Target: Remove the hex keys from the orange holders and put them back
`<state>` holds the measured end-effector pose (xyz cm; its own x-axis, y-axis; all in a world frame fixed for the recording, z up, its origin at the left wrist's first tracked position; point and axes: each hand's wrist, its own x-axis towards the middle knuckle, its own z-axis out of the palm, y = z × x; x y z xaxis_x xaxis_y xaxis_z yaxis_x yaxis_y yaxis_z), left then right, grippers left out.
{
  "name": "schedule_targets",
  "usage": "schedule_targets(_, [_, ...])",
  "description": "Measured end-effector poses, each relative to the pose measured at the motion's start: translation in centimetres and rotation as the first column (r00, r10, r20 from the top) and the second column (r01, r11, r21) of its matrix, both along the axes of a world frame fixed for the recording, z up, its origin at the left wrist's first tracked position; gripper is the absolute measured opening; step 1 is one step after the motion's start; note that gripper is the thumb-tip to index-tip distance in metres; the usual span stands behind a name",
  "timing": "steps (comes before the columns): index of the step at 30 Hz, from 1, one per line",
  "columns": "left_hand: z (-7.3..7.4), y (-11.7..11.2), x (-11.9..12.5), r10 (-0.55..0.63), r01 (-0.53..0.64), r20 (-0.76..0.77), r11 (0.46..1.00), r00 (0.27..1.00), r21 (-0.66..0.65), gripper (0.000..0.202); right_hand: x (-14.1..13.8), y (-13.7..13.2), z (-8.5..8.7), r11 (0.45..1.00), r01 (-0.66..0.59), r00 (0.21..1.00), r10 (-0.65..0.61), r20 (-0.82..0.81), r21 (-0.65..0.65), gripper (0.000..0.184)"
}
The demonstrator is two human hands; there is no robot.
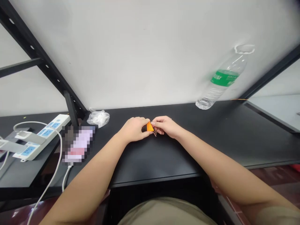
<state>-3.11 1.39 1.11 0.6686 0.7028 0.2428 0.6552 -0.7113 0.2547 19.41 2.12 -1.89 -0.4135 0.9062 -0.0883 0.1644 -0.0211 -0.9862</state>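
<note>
Both my hands meet over the middle of the black table (152, 156). My left hand (134, 128) is closed, pinching a small orange piece (149, 127) between thumb and fingers. My right hand (167, 126) is closed too, its fingertips pinched on the same orange piece and on thin metal parts (154, 133) that hang from it. What the small thing is I cannot make out.
A clear plastic bottle (221, 81) with a green label stands at the back right against the white wall. A crumpled clear bag (98, 118) lies at the back left. A white power strip (39, 136) with cables and a blurred phone (78, 144) lie at the left.
</note>
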Motion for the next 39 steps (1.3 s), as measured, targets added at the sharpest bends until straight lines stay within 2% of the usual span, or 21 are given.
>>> schedule_targets(6, [-0.1, 1.0, -1.2, 0.077, -0.078, -0.027, 0.996, 0.997, -0.051, 0.035, 0.0, 0.5, -1.0, 0.991, 0.13, 0.991, -0.13, -0.034, -0.011, 0.031])
schedule_targets(10, [-0.8, 1.9, -2.2, 0.123, -0.125, -0.024, 0.988, 0.992, -0.094, 0.031, 1.5, 1.2, -1.2, 0.985, 0.17, 0.985, -0.168, 0.047, -0.041, 0.027])
schedule_targets(13, [-1.2, 2.3, -2.6, 0.155, -0.155, 0.0, 0.982, 0.988, -0.112, 0.026, 2.6, 1.6, -0.9, 0.994, 0.112, 0.959, -0.106, 0.263, -0.007, 0.028])
schedule_targets(16, [-1.5, 2.4, -2.6, 0.166, -0.163, 0.026, 0.981, 0.986, -0.108, 0.028, 2.8, 1.7, -0.3, 0.993, 0.019, 0.855, -0.076, 0.513, 0.115, 0.031])
schedule_targets(19, [-1.6, 2.4, -2.5, 0.152, -0.147, 0.042, 0.984, 0.987, -0.105, 0.031, 2.3, 1.7, 0.3, 0.979, -0.056, 0.76, -0.085, 0.644, 0.195, 0.034])
schedule_targets(24, [-1.9, 2.5, -2.5, 0.156, -0.151, 0.04, 0.983, 0.987, -0.108, 0.032, 2.2, 1.7, 0.7, 0.978, -0.08, 0.696, -0.085, 0.713, 0.195, 0.038])
schedule_targets(31, [-1.9, 2.5, -2.3, 0.168, -0.162, 0.035, 0.979, 0.985, -0.124, 0.027, 2.6, 1.5, 0.5, 0.935, -0.123, 0.579, -0.204, 0.789, 0.332, 0.029])
schedule_targets(33, [-1.9, 2.4, -2.3, 0.172, -0.167, 0.032, 0.978, 0.985, -0.122, 0.027, 2.7, 1.3, 0.5, 0.904, -0.144, 0.58, -0.253, 0.774, 0.403, 0.021])
schedule_targets(35, [-1.8, 2.4, -2.2, 0.172, -0.168, 0.03, 0.979, 0.985, -0.118, 0.026, 2.6, 1.1, 0.5, 0.866, -0.187, 0.617, -0.264, 0.742, 0.464, 0.017])
schedule_targets(39, [-1.8, 2.4, -2.2, 0.18, -0.175, 0.03, 0.977, 0.983, -0.126, 0.024, 2.1, 0.3, 0.9, 0.838, -0.338, 0.661, -0.112, 0.742, 0.428, 0.023])
